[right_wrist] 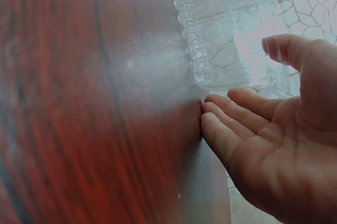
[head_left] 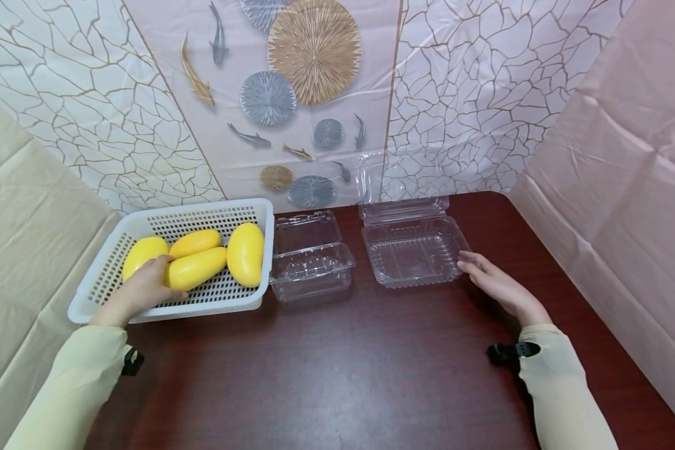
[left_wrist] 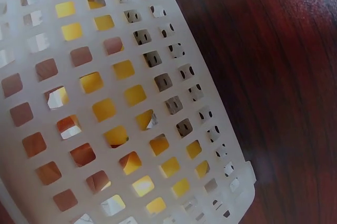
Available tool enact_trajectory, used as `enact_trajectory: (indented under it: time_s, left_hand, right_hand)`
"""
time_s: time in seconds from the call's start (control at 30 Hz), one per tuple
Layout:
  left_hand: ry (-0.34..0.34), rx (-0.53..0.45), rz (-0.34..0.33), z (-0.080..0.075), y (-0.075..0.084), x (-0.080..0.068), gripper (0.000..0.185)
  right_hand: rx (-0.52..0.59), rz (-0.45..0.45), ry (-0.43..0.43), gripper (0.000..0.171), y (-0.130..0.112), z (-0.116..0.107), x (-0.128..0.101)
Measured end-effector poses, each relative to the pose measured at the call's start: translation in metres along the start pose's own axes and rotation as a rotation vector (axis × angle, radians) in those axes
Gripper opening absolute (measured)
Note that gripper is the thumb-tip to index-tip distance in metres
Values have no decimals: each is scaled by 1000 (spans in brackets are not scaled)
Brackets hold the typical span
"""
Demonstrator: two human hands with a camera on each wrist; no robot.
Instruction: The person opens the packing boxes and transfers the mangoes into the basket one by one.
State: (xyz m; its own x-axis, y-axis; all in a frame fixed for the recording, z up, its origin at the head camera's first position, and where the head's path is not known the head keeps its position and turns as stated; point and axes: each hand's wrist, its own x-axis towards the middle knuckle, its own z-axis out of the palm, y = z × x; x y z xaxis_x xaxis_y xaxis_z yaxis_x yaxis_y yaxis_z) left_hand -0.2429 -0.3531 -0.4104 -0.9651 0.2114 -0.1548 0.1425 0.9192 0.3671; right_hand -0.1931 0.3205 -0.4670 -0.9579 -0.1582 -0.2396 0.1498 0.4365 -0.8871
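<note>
Several smooth yellow mangoes [head_left: 246, 255] lie in a white perforated plastic basket [head_left: 267, 215] at the left. My left hand [head_left: 149, 284] reaches over the basket's front rim and grips the left end of the front mango [head_left: 198, 269], thumb on the near side. In the left wrist view, the basket wall [left_wrist: 105, 121] hides most of that hand; skin and yellow show through its holes. At the right, my right hand [head_left: 497, 284] rests at the side of a clear plastic clamshell box [head_left: 413, 281], fingers fairly straight and thumb [right_wrist: 284, 47] at the rim.
A second clear plastic box [head_left: 312, 284], its lid raised, stands between the basket and the right-hand box. All sit on a dark reddish wooden table [head_left: 337, 375]. Patterned cloth [head_left: 455, 94] hangs behind, with plain cloth [head_left: 613, 206] at the sides.
</note>
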Motion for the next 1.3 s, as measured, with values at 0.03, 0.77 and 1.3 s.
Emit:
enact_trajectory:
  time_s: [0.03,0.77,1.3]
  left_hand:
    - [-2,0,-1,0,0,0,99]
    - [15,-17,-14,2,3,0,96]
    - [18,-34,12,5,5,-1,102]
  right_hand:
    - [0,0,-1,77,0,0,0]
    - [0,-3,1,77,0,0,0]
    - [-17,6,10,75,0,0,0]
